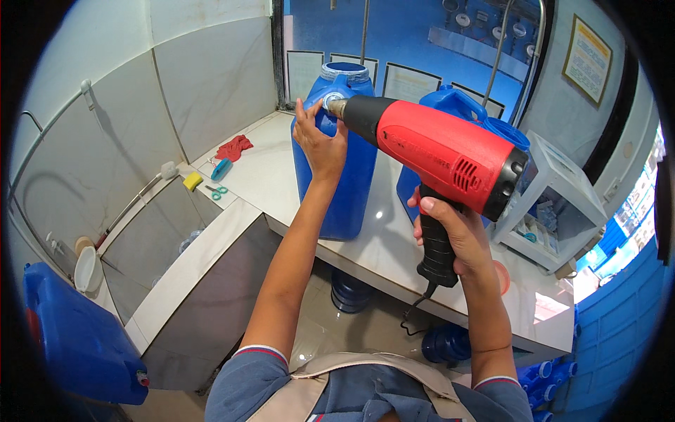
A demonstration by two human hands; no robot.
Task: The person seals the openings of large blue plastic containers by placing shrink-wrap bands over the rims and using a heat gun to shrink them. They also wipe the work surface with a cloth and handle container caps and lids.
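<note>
A red and black heat gun is in my right hand, fingers wrapped round its black grip. Its metal nozzle points left, close against the small white-rimmed spout cap of a blue water jug. My left hand reaches up the jug's near side, with fingertips and thumb around that spout cap. The jug stands upright on the white tiled counter, its wide top opening ringed in white. Behind the heat gun, a second blue jug with a handle is partly hidden.
Left on the counter lie a red cloth, a teal-handled brush, scissors and a yellow sponge. A white cabinet stands right. Another blue jug is at lower left; large blue bottles sit beneath the counter.
</note>
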